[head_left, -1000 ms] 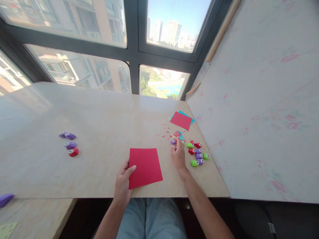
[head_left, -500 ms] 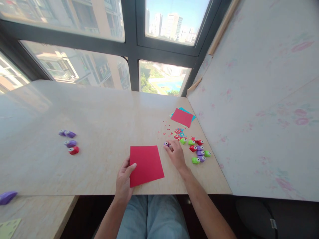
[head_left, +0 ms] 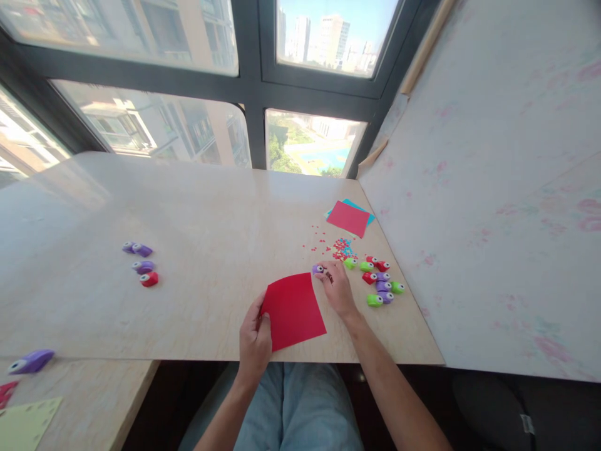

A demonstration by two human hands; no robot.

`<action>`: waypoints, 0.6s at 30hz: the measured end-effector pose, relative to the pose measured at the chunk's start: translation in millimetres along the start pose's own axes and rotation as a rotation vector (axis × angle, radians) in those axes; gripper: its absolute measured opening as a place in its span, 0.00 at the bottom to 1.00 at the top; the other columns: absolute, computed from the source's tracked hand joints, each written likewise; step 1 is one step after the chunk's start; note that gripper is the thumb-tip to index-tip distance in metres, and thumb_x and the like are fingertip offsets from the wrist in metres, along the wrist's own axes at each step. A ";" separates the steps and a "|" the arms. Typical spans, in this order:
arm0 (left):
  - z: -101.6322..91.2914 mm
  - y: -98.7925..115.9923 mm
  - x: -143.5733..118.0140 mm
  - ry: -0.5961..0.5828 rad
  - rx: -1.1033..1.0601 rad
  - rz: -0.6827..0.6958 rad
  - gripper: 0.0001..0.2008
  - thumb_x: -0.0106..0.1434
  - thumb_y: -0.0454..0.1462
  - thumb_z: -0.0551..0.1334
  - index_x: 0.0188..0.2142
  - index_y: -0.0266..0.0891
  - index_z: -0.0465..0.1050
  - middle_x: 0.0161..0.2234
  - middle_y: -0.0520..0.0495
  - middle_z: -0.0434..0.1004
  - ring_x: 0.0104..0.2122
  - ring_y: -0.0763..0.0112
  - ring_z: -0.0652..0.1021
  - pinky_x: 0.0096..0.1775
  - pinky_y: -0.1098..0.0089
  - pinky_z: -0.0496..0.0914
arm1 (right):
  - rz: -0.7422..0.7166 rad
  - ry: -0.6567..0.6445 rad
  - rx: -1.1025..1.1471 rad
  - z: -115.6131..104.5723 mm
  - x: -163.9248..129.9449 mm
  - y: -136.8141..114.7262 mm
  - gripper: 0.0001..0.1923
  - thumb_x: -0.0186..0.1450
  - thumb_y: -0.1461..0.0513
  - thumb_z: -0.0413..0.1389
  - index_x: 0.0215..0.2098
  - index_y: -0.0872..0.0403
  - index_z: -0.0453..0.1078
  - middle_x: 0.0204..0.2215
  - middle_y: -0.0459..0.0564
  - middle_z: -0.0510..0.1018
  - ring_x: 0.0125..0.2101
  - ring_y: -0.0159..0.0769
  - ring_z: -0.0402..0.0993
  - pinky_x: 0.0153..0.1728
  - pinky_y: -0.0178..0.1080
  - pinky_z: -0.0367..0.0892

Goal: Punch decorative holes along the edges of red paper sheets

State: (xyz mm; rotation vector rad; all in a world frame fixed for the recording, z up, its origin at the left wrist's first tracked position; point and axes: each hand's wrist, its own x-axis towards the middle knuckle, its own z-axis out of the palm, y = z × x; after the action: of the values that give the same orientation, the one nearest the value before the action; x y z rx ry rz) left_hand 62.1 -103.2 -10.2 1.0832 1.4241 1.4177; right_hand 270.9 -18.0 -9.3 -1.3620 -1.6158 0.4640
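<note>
Far left, on a lower side surface: a purple paper punch [head_left: 30, 361] lying alone, with a pale green punched sheet [head_left: 25, 427] near the bottom corner and a sliver of red at the frame edge.

On the beige tabletop [head_left: 197, 213], left of centre: a small cluster of paper punches [head_left: 141, 263], three purple and one red, lying close together and well apart from everything else.

Centre, near the front edge: left hand [head_left: 255, 339] pinching the near left edge of a red paper sheet [head_left: 293, 310], thumb on top, fingers curled under. Sheet lying flat on the tabletop, turned slightly askew, its near corner reaching toward the table's edge.

Just right of the sheet's far corner: right hand [head_left: 337, 289] palm down, fingers closed around a purple punch [head_left: 318, 269], only the punch's end with its white button visible beyond the fingertips. Punch resting on the tabletop, just beside the red sheet's far right corner.

Farther right: a loose group of green, red and purple punches [head_left: 381, 282] near the right hand, and beyond them a scatter of tiny red and blue punched-out bits [head_left: 340, 247]. Behind that, a second red sheet [head_left: 348, 218] stacked over a blue one [head_left: 365, 210], close to the pale patterned wall panel [head_left: 493, 188]. Dark-framed windows [head_left: 253, 94] across the back, city buildings beyond.
</note>
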 end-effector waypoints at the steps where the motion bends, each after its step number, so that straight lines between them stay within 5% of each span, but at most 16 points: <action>1: 0.0 -1.4 -0.4 0.007 0.021 0.012 0.21 0.61 0.41 0.59 0.53 0.39 0.72 0.54 0.39 0.72 0.55 0.56 0.72 0.58 0.53 0.65 | -0.003 0.017 0.036 -0.6 0.4 0.1 0.09 0.65 0.60 0.54 0.43 0.49 0.72 0.39 0.52 0.70 0.40 0.42 0.70 0.42 0.46 0.71; 7: 6.0 7.0 8.0 -0.004 -0.011 -0.058 0.26 0.61 0.45 0.60 0.56 0.36 0.65 0.51 0.34 0.73 0.49 0.57 0.76 0.49 0.58 0.72 | 0.113 0.015 0.337 0.8 -0.8 2.9 0.11 0.65 0.55 0.56 0.44 0.50 0.68 0.40 0.51 0.72 0.36 0.38 0.74 0.34 0.40 0.73; 12: 17.7 19.3 49.3 -0.113 0.123 -0.139 0.37 0.56 0.45 0.65 0.61 0.32 0.56 0.42 0.38 0.74 0.36 0.63 0.78 0.38 0.65 0.73 | 0.230 -0.016 0.484 1.3 -1.9 -0.2 0.14 0.64 0.52 0.56 0.44 0.51 0.64 0.36 0.49 0.75 0.33 0.37 0.78 0.30 0.37 0.72; 18: 36.5 30.4 85.9 -0.417 0.443 -0.020 0.32 0.47 0.44 0.71 0.51 0.35 0.71 0.33 0.45 0.76 0.29 0.65 0.76 0.32 0.68 0.67 | 0.276 -0.002 0.488 0.7 0.5 -3.4 0.17 0.64 0.51 0.56 0.45 0.52 0.64 0.36 0.50 0.76 0.33 0.38 0.78 0.28 0.36 0.73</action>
State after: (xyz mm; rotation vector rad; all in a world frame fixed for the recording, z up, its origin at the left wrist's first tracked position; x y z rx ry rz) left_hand 73.6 -10.8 20.9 1.5323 1.4584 0.8066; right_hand 268.5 -18.5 -6.8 -1.2040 -1.2098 0.9556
